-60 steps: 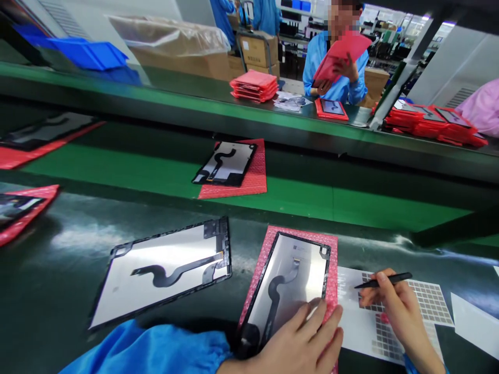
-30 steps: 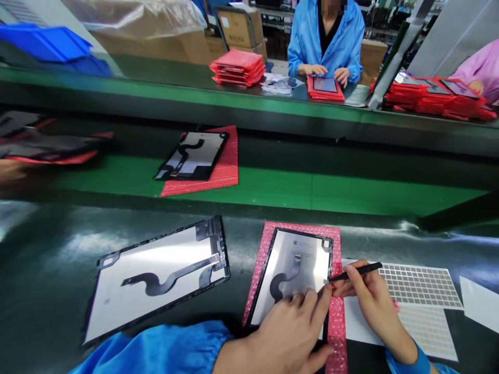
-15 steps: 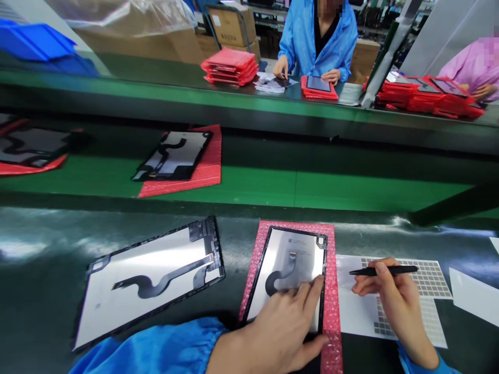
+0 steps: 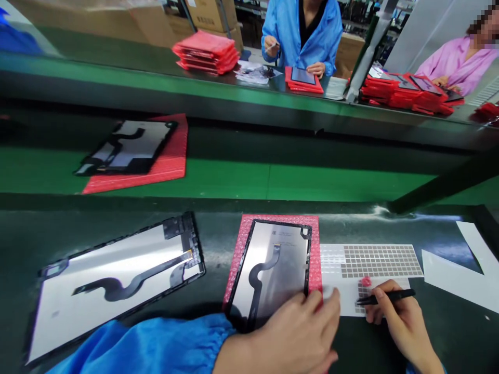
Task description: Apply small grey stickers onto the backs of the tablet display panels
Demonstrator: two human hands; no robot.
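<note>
My left hand (image 4: 298,330), fingers spread, reaches over the lower right of a tablet screen panel (image 4: 288,270) that lies back up on pink bubble wrap (image 4: 315,236). A dark curved ribbon cable runs down the panel. My right hand (image 4: 401,317) grips black tweezers (image 4: 395,295), whose tip is at the small grey squares on the lower part of a white sticker sheet (image 4: 331,280). To the left, a second screen panel (image 4: 148,244) with a similar cable lies tilted on the dark table.
White sheets (image 4: 448,275) lie at the right. Behind, a third panel (image 4: 128,148) rests on a red sleeve (image 4: 171,166) on the green belt. Across it, a person in blue (image 4: 302,31) and one in pink (image 4: 460,65) are beside red packets (image 4: 206,49).
My left hand has moved right and down, off the panel's middle toward the sticker sheet. My right hand, with the tweezers, has moved down to the lower squares. The view has shifted right.
</note>
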